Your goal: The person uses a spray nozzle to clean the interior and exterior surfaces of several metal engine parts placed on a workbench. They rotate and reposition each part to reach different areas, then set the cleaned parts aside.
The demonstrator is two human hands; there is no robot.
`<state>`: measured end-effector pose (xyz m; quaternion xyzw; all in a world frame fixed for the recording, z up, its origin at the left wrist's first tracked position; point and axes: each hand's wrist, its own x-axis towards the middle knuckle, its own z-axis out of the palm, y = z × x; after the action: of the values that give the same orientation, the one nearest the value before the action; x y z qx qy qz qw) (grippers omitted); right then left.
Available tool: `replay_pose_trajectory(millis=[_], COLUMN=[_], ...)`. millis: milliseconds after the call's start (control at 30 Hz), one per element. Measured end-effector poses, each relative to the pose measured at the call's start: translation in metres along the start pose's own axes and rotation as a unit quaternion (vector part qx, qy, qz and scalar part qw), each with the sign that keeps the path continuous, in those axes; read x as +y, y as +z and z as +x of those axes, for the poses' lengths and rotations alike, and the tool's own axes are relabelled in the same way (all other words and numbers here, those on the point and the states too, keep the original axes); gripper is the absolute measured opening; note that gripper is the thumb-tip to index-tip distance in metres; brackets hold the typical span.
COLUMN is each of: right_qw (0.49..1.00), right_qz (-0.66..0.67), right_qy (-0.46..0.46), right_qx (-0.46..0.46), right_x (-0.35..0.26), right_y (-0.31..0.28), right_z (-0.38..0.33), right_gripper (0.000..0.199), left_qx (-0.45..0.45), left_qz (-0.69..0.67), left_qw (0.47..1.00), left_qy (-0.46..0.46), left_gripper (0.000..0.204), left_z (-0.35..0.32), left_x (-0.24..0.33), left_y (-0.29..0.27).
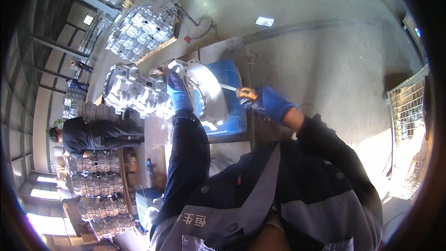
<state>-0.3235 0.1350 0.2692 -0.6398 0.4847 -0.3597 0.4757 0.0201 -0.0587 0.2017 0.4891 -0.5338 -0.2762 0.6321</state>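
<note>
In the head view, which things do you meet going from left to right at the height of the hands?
Stacked grey metal castings → left hand → round metal casting → blue drum → right hand → wire mesh cage.

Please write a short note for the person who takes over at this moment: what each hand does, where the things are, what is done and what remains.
Left hand, blue glove: rests on the top edge of the round metal casting, steadying it.
Right hand, blue glove: grip closed on a thin tool with an orange handle; its blade reaches to the casting's rim.
The casting stands on edge against a blue drum. More castings are stacked to its left.
Done: cannot tell how much of the rim is already worked.
Left: the casting is in hand, not set aside yet.
</note>
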Motion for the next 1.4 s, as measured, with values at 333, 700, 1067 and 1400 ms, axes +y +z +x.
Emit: replay_pose_trajectory(millis=[333, 700, 1067, 1400], right_qw=[0.995, 0.982, 0.976, 0.966], right_qz=[-0.025, 0.128, 0.12, 0.163], right_qy=[0.084, 0.139, 0.166, 0.187], right_qx=[-0.042, -0.022, -0.075, -0.079], right_x=[0.046, -0.008, 0.015, 0.001], right_y=[0.001, -0.023, -0.016, -0.017], right_z=[0.048, 0.047, 0.057, 0.054], right_gripper=[0.032, 0.036, 0.041, 0.037], left_qx=[-0.003, 0.019, -0.01, 0.016], left_qz=[0.12, 0.138, 0.228, 0.256], left_qw=[0.992, 0.988, 0.971, 0.944], left_qy=[0.042, 0.065, 0.071, 0.21], left_gripper=[0.052, 0.031, 0.038, 0.037], left_z=[0.011, 0.014, 0.026, 0.031], left_x=[-0.019, -0.035, -0.037, -0.047], left_y=[-0.002, -0.01, -0.012, -0.025])
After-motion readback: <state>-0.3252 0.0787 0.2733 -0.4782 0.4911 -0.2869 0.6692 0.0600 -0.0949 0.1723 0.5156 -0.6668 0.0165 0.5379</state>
